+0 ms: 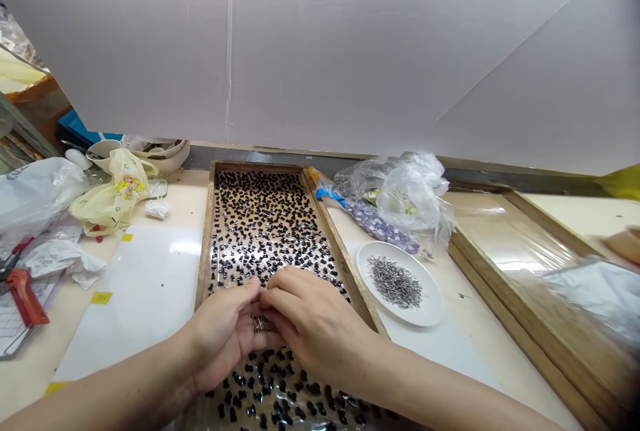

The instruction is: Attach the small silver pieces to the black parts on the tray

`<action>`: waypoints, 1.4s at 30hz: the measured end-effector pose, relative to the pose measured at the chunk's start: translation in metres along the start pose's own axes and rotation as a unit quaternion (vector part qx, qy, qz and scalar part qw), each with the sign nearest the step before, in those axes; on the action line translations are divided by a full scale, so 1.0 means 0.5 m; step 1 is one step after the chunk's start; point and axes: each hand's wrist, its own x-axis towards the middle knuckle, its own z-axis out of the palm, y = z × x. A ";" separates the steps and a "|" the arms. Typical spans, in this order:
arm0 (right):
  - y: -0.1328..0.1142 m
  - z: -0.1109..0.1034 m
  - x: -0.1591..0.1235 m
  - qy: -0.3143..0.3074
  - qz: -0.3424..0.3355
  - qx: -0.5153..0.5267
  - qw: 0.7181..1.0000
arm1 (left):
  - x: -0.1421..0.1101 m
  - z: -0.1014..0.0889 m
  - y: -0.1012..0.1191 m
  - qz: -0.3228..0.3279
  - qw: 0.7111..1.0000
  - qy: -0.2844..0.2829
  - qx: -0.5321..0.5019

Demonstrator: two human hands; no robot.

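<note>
A long wooden tray point(205, 238) lies in front of me, lined with shiny film and strewn with several small black beads point(265, 224). Both my hands hover over its near half, touching each other. My left hand point(225, 331) is cupped palm-up and holds a small bunch of thin metal pins point(260, 324). My right hand point(313, 324) has its fingers curled, with the fingertips pinching at those pins in the left palm.
A white plate point(425, 311) heaped with metal pins sits right of the tray. Behind it lie clear plastic bags point(410, 191) with purple pieces. A second wooden tray point(530, 324) is at far right. Bags, bowls point(165, 151) and a red tool point(25, 294) crowd the left.
</note>
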 end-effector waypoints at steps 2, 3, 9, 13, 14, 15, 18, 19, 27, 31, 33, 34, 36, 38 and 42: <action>-0.002 -0.002 -0.002 0.004 0.003 0.006 1.000 | -0.003 0.002 0.000 -0.002 1.000 0.000 0.004; -0.003 -0.002 -0.002 0.007 0.003 0.005 1.000 | -0.004 0.002 0.000 -0.002 1.000 0.001 0.004; -0.007 -0.002 -0.001 0.003 -0.025 -0.019 1.000 | -0.006 0.005 0.001 -0.024 1.000 0.002 0.017; -0.010 -0.012 -0.005 0.010 -0.016 -0.003 1.000 | -0.007 0.004 0.002 -0.024 0.999 -0.015 0.017; -0.005 -0.016 -0.006 0.013 -0.007 0.015 1.000 | -0.007 0.003 0.002 -0.025 0.999 -0.018 0.016; 0.003 -0.021 -0.005 0.019 0.004 0.040 0.999 | -0.007 0.003 0.002 -0.026 0.999 -0.019 0.016; 0.053 -0.036 0.003 0.049 0.057 0.097 0.992 | -0.008 0.005 0.005 -0.034 0.999 0.005 0.038; 0.076 -0.040 0.008 0.062 0.078 0.093 0.991 | -0.008 0.007 0.006 -0.038 0.998 0.015 0.048; 0.212 -0.016 0.047 0.055 0.140 -0.156 0.976 | -0.009 0.017 0.013 -0.059 0.995 0.029 0.075; 0.225 0.007 0.052 0.036 0.127 -0.186 0.974 | -0.008 0.014 0.011 -0.053 0.995 0.028 0.080; 0.228 0.014 0.052 0.031 0.125 -0.196 0.972 | -0.007 0.012 0.009 -0.054 0.995 0.029 0.081; 0.230 0.016 0.051 0.029 0.125 -0.200 0.971 | -0.007 0.011 0.008 -0.055 0.995 0.028 0.083; 0.232 0.018 0.051 0.027 0.123 -0.207 0.970 | -0.005 0.008 0.006 -0.055 0.994 0.023 0.086; 0.234 0.020 0.051 0.024 0.121 -0.212 0.969 | -0.003 0.006 0.004 -0.053 0.994 0.017 0.091; 0.236 0.020 0.052 0.019 0.119 -0.218 0.968 | -0.002 0.005 0.002 -0.051 0.994 0.014 0.098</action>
